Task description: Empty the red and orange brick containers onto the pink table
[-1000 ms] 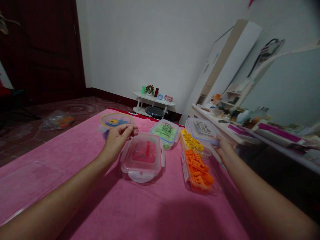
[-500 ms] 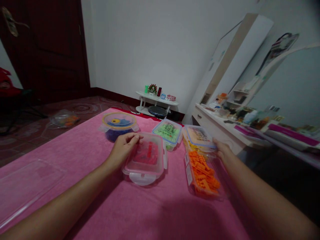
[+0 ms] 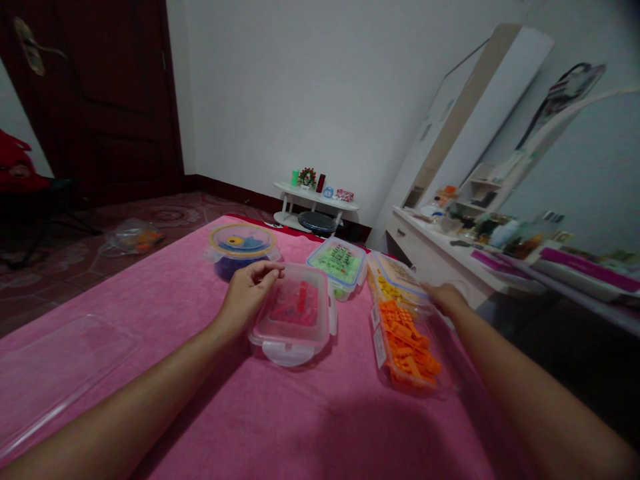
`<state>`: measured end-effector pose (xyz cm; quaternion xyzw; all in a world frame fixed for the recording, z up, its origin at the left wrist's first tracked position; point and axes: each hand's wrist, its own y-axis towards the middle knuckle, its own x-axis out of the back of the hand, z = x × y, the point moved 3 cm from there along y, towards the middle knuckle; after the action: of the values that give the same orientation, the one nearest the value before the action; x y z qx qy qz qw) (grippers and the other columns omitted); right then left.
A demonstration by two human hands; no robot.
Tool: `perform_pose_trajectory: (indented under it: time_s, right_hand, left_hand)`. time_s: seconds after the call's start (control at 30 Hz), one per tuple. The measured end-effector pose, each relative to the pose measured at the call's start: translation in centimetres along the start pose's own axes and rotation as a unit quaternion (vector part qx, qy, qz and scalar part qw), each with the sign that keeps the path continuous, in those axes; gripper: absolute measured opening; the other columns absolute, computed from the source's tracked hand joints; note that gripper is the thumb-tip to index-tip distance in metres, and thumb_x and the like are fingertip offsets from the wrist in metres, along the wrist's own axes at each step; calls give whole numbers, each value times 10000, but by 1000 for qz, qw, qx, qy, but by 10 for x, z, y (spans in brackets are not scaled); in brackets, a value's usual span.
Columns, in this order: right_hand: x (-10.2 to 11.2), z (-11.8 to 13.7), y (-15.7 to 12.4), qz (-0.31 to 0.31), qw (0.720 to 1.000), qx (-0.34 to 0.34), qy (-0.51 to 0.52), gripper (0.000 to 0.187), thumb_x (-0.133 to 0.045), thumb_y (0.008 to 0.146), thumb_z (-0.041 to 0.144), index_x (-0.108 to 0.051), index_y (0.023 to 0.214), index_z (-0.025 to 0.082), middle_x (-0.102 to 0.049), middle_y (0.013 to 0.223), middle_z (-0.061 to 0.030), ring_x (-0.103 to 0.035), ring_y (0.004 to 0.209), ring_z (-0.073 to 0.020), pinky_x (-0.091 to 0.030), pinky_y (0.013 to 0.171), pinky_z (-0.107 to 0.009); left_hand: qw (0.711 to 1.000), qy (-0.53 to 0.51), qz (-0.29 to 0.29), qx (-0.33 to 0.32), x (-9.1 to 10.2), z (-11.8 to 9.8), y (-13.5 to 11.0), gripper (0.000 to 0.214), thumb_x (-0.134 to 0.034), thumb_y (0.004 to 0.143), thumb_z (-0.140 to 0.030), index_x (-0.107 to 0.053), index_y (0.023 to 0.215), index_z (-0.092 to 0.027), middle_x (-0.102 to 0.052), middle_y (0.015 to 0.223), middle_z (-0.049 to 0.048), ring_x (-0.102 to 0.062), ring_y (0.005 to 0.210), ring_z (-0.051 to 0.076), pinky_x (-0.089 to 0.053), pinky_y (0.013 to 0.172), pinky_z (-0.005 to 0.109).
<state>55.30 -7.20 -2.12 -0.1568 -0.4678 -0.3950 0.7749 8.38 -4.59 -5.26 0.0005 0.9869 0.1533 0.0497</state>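
My left hand [image 3: 250, 290] lies at the left edge of a clear pink-rimmed box [image 3: 290, 343] with red pieces inside. Its thumb and fingers are drawn together; what they hold, if anything, is hidden. At the right, my right hand [image 3: 447, 299] grips the right edge of a blue-rimmed clear lid [image 3: 397, 272], which tilts over a container of yellow bricks [image 3: 389, 291]. Just in front of that sits an open clear container of orange bricks [image 3: 407, 340].
A box of green pieces [image 3: 337, 263] and a round yellow-rimmed tub [image 3: 243, 248] stand farther back on the pink cloth [image 3: 200, 407]. At left lies a clear lid [image 3: 65, 367]. A cluttered white dresser [image 3: 440, 250] borders the right side.
The blue-rimmed lid has tipped more steeply in my right hand, uncovering more yellow bricks. My left hand stays beside the red-filled box. The view has shifted slightly.
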Motion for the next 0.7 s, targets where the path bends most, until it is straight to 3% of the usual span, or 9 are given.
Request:
perform_pose_trajectory:
  time_s: [0.1, 0.27, 0.37, 0.47, 0.7]
  right_hand:
    - [-1, -4, 4, 26, 989, -57, -136, 529, -541, 775, 570, -680, 936, 85, -668, 934, -251, -639, 940, -371, -501, 699, -437]
    - [-6, 4, -3, 25, 985, -53, -162, 595, -442, 830, 575, -655, 1074, 76, -585, 1192, -279, -557, 1121, -400, -469, 823, -484]
    - [-9, 7, -8, 36, 984, -42, -168, 611, -434, 821, 611, -675, 1014, 84, -611, 1140, -279, -569, 1102, -406, -459, 828, -511]
    - [-12, 6, -9, 49, 986, -25, -159, 561, -484, 799, 614, -689, 911, 103, -650, 1048, -259, -607, 1049, -373, -474, 805, -473]
    - [-17, -1, -2, 63, 992, -20, -103, 444, -590, 763, 547, -664, 749, 109, -664, 679, -149, -671, 767, -278, -487, 590, -325]
  left_hand:
    - [999, 51, 5, -16, 2, 5, 1, 283, -649, 726, -356, -698, 924, -160, -701, 910, 68, -637, 810, 188, -490, 728, 282]
    - [978, 179, 55, -88, 3, 9, 5, 350, -671, 695, -329, -700, 1017, -194, -651, 1127, 85, -582, 1080, 252, -412, 995, 395]
    - [966, 221, 92, -100, 1, 12, 7, 474, -704, 656, -345, -679, 1110, -209, -531, 1324, 102, -467, 1247, 282, -307, 1094, 430]
    - [979, 174, 99, -36, 1, 18, 8, 537, -710, 643, -356, -657, 1152, -191, -514, 1344, 120, -431, 1288, 295, -292, 1105, 446]
    - [991, 43, 110, 59, -2, 22, 7, 588, -763, 581, -305, -656, 1141, -162, -635, 1174, 142, -634, 1010, 281, -500, 892, 422]
